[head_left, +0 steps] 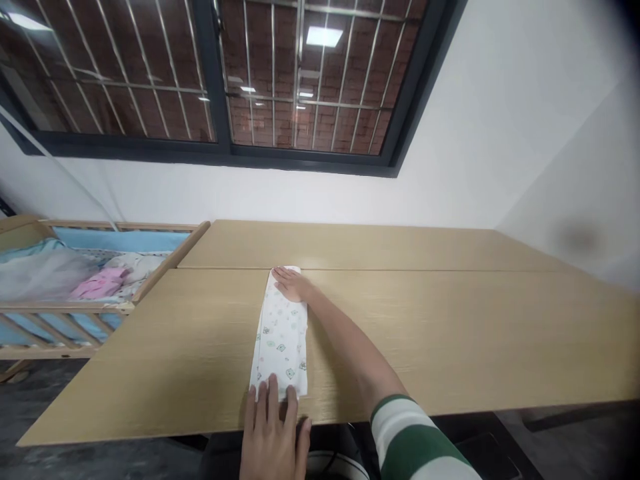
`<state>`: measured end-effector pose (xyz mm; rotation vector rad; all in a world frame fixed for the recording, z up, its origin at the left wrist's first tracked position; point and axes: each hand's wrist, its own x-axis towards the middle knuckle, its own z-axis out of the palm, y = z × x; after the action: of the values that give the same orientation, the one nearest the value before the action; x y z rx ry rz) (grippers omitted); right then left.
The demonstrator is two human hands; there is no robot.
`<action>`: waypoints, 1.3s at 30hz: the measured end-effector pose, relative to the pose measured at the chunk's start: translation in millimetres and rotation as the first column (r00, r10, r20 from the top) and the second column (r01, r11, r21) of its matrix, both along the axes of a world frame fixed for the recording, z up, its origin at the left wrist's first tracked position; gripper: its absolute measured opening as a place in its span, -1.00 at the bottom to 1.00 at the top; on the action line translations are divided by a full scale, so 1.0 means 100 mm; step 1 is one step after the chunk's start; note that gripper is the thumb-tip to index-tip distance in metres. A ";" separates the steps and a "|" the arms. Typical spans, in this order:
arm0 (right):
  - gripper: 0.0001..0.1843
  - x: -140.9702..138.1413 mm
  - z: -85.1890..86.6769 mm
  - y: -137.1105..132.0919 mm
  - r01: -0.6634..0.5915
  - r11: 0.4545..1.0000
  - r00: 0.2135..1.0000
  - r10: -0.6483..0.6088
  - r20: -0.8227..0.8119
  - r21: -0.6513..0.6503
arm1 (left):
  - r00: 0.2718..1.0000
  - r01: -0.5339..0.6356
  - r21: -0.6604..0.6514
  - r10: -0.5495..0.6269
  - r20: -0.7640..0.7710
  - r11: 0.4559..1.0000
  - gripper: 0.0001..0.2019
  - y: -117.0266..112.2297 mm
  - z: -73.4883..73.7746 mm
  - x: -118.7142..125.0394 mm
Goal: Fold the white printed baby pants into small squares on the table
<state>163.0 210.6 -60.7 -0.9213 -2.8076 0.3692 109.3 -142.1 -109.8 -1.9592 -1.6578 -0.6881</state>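
Observation:
A white cloth with small printed figures lies folded into a long narrow strip on the wooden table. Its far end reaches the seam between the two table boards. My right hand rests flat on that far end, fingers stretched out to the left. At the near end, by the table's front edge, my left hand lies with its fingers spread, the fingertips touching the cloth. Neither hand grips the cloth. What kind of garment or cloth it is, I cannot tell.
To the left stands a wooden crib with blue lining, holding a pink cloth and white bedding. A white wall with a dark-framed barred window rises behind the table. A white pole slants down into the crib.

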 end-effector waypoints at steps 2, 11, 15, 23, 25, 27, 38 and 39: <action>-0.37 0.08 0.00 0.05 0.007 1.000 1.000 -0.007 -0.015 0.012 | 0.999 0.002 -0.028 -0.001 0.053 1.000 -0.56 0.05 -0.02 0.05; -0.36 0.16 0.23 -0.35 0.119 0.980 0.987 -0.100 -0.123 0.157 | 0.994 0.102 -0.062 -0.099 0.041 0.993 -0.67 0.10 0.12 -0.18; -0.58 0.35 0.47 -1.03 0.063 0.997 0.985 -0.055 -0.161 0.046 | 0.980 0.170 -0.075 -0.161 0.117 0.983 -0.71 0.05 0.27 -0.31; -0.12 1.04 0.38 -2.48 -0.160 0.967 0.987 0.150 -0.063 -0.199 | 0.958 0.286 -0.039 -0.285 0.041 0.957 -0.70 -0.08 0.14 -0.54; -0.11 1.13 0.23 -2.70 -0.121 0.980 0.992 0.114 -0.053 -0.160 | 0.945 0.324 -0.050 -0.321 0.063 0.945 -0.72 -0.08 0.14 -0.60; -0.26 1.17 0.13 -2.85 -0.079 0.986 0.995 0.068 -0.077 -0.146 | 0.926 0.369 -0.055 -0.361 0.110 0.928 -0.69 -0.09 0.16 -0.65; -0.70 1.29 0.48 -2.70 0.090 0.905 0.892 -0.259 -0.370 -0.415 | 0.783 0.494 -0.133 -0.372 0.499 0.859 -0.80 0.25 0.34 -0.93; -0.71 1.28 0.51 -2.59 0.088 0.902 0.874 -0.274 -0.401 -0.423 | 0.771 0.485 -0.141 -0.346 0.535 0.863 -0.79 0.37 0.39 -0.95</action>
<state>291.0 -48.6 -9.6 -1.0081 -2.2290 1.0058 14.4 -105.5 -70.3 -2.5599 -1.6602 -1.2868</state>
